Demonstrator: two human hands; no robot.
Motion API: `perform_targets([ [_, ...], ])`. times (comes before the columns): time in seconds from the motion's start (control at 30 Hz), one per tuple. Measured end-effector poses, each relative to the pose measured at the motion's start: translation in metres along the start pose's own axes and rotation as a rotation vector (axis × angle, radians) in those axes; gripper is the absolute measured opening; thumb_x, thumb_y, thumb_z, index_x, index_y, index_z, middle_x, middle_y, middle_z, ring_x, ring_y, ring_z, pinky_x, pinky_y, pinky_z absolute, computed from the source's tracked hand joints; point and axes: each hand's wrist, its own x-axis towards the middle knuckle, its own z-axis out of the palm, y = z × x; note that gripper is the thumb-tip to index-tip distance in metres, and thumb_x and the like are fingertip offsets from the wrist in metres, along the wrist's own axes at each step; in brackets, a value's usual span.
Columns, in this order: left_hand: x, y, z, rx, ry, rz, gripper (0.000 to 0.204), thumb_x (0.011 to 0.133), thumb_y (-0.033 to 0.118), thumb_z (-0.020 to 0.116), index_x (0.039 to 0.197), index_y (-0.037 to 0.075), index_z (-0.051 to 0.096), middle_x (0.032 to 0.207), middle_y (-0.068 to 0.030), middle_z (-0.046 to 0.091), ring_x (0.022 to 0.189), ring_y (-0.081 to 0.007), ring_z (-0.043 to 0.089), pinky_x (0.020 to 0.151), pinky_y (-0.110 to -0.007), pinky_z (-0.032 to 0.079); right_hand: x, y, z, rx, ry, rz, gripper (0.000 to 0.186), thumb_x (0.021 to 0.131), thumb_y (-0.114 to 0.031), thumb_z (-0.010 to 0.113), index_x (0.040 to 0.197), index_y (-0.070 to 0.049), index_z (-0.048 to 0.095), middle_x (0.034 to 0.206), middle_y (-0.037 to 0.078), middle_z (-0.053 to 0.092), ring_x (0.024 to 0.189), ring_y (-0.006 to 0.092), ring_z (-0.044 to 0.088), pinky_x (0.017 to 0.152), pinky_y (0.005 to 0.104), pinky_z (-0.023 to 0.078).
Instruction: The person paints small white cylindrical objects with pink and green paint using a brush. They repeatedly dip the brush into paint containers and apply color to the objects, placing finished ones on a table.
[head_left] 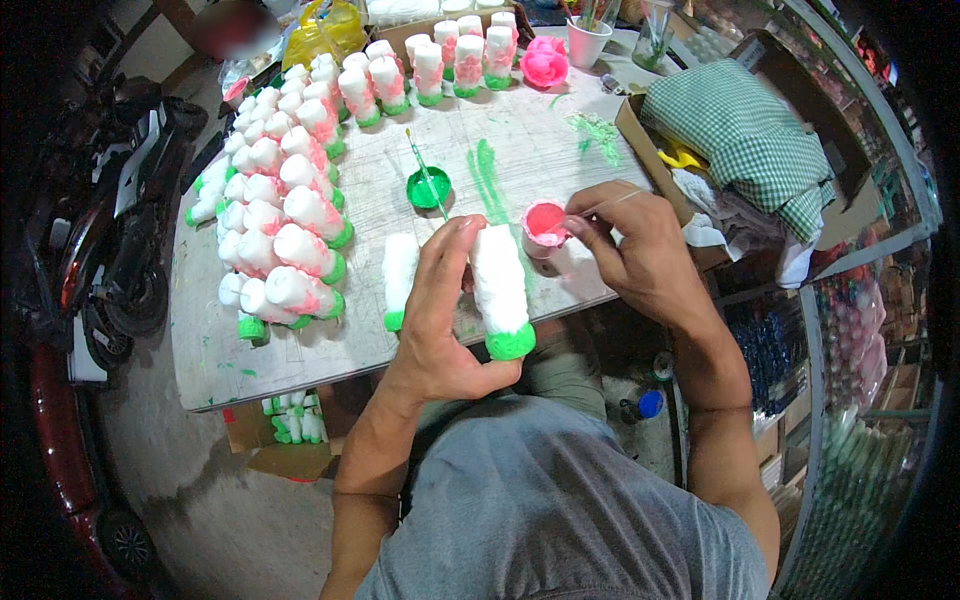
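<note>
My left hand (pixel 432 335) grips a white cylindrical piece (pixel 498 275) with a green-painted end, tilted above the table's near edge. A thin paintbrush (pixel 612 203) is pinched in my right hand (pixel 640 250), its tip hidden by the fingers beside a small cup of pink paint (pixel 546 222). Behind my left hand a similar white piece (pixel 400 268) with a green end lies on the table. Farther off, a second brush (pixel 416 155) leans in a shallow dish of green paint (pixel 430 190).
Rows of white, pink and green pieces (pixel 300 210) fill the left and back of the table (pixel 250 375). A pink bundle (pixel 544 62) and a white cup with brushes (pixel 588 42) stand at the back. A box with checked cloth (pixel 740 130) is at right.
</note>
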Motion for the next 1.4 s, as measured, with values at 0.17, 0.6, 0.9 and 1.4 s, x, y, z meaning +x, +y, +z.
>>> perform_targets([
  [0.17,0.0,0.001,0.005,-0.034,0.003,-0.084,0.111,0.054,0.018,0.086,0.152,-0.002,0.038,0.144,-0.0233,0.048,0.132,-0.0386,0.05,0.102,-0.042,0.047,0.011,0.006,0.007,-0.14,-0.069,-0.089,0.012,0.087,-0.012,0.071,0.091,-0.001,0.069,0.084,0.016,0.067,0.083,0.035,0.065,0.073,0.0411,0.05],
  [0.6,0.006,-0.019,0.013,-0.045,0.053,0.011,0.114,0.05,0.023,0.088,0.149,-0.005,0.039,0.138,-0.0174,0.053,0.119,-0.0253,0.054,0.098,-0.036,0.043,-0.008,0.01,-0.028,0.071,0.077,0.17,0.016,0.097,-0.013,0.068,0.1,0.002,0.069,0.094,0.008,0.07,0.088,0.0143,0.063,0.08,0.0279,0.05],
  [0.9,0.003,-0.02,0.022,-0.161,0.067,-0.023,0.113,0.056,0.016,0.088,0.152,-0.005,0.034,0.145,-0.0214,0.049,0.131,-0.0327,0.051,0.108,-0.041,0.042,-0.009,0.018,-0.019,0.246,0.123,0.302,0.017,0.1,-0.014,0.066,0.103,0.002,0.069,0.095,0.006,0.069,0.084,0.0109,0.06,0.076,0.0256,0.048],
  [1.4,-0.003,-0.019,0.025,-0.24,0.056,0.011,0.115,0.058,0.01,0.087,0.155,-0.004,0.027,0.149,-0.0215,0.044,0.131,-0.03,0.051,0.1,-0.038,0.045,-0.058,-0.006,0.031,1.228,0.515,0.273,0.015,0.1,-0.012,0.067,0.104,-0.001,0.057,0.089,0.014,0.069,0.069,0.0146,0.063,0.063,0.03,0.054],
])
